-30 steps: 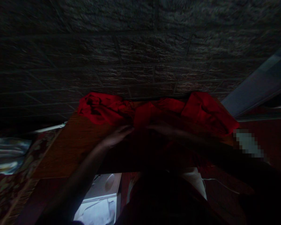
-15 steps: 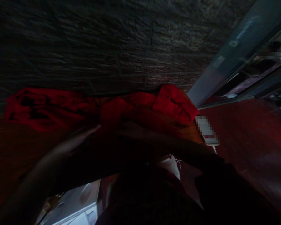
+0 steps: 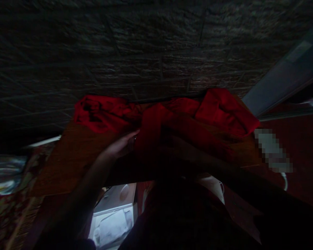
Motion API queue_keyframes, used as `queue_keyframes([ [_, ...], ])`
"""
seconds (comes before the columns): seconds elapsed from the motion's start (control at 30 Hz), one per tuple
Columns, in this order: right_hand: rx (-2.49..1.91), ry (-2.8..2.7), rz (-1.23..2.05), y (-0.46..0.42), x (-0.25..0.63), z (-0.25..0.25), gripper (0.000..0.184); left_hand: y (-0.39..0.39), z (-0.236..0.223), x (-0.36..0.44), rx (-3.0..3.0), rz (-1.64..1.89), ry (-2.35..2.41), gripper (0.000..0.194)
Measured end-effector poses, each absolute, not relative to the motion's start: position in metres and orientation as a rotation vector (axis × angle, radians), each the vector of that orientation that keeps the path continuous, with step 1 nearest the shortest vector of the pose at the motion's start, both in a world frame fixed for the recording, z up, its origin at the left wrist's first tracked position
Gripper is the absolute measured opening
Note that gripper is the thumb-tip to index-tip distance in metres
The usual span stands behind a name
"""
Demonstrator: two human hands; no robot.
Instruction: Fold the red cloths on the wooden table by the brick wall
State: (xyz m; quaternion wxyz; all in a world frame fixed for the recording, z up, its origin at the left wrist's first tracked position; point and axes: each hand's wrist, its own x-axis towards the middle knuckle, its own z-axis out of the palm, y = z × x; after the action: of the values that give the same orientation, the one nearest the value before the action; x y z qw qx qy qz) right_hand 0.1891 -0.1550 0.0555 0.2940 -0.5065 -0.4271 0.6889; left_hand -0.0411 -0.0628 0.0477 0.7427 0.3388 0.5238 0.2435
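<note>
A strip of red cloth (image 3: 151, 125) lies folded across the wooden table in front of me, one part running off to the right. My left hand (image 3: 122, 143) is at its left edge, with the fingers closed round the border of the fabric. Over the cloth's near part rests my right hand (image 3: 176, 147), so deep in shadow that its fingers barely show. A crumpled red cloth (image 3: 101, 111) lies at the back left. At the back right is a folded red cloth (image 3: 224, 111).
The wooden table (image 3: 75, 149) stands against a dark block wall (image 3: 146, 45). Past its right end are a blurred-out pale object (image 3: 272, 149) and a white cable (image 3: 285, 180). A white box-like thing (image 3: 113, 222) sits below the near edge, and a patterned rug (image 3: 5, 215) lies at left.
My view has swung left, so everything appears further right. My left hand has come in to the edge of the middle red cloth; the right hand stays over it.
</note>
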Motion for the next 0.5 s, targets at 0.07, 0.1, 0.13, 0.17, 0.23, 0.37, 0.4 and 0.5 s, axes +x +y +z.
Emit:
queue_keyframes([
  [0.07,-1.287,-0.961,1.844,-0.156,0.184,0.057,0.031,-0.066,0.048,-0.04,0.714,0.511,1.134,0.022],
  [0.1,-1.259,-0.883,1.853,-0.155,0.181,0.057,0.029,-0.067,0.049,-0.039,0.713,0.505,1.136,0.023],
  [0.13,-1.232,-0.821,1.868,-0.153,0.178,0.058,0.027,-0.069,0.049,-0.038,0.719,0.499,1.142,0.023],
  [0.17,-1.211,-0.777,1.882,-0.151,0.175,0.057,0.024,-0.071,0.05,-0.037,0.729,0.497,1.147,0.023],
  [0.23,-1.192,-0.738,1.866,-0.144,0.169,0.055,0.021,-0.073,0.05,-0.037,0.753,0.491,1.139,0.023],
  [0.37,-1.236,-0.766,1.689,-0.129,0.157,0.047,0.02,-0.073,0.047,-0.044,0.84,0.514,1.153,0.035],
  [0.4,-1.236,-0.753,1.636,-0.126,0.155,0.045,0.022,-0.072,0.046,-0.046,0.878,0.53,1.177,0.039],
  [0.5,-1.212,-0.66,1.589,-0.118,0.152,0.042,0.024,-0.072,0.047,-0.051,0.972,0.561,1.25,0.047],
])
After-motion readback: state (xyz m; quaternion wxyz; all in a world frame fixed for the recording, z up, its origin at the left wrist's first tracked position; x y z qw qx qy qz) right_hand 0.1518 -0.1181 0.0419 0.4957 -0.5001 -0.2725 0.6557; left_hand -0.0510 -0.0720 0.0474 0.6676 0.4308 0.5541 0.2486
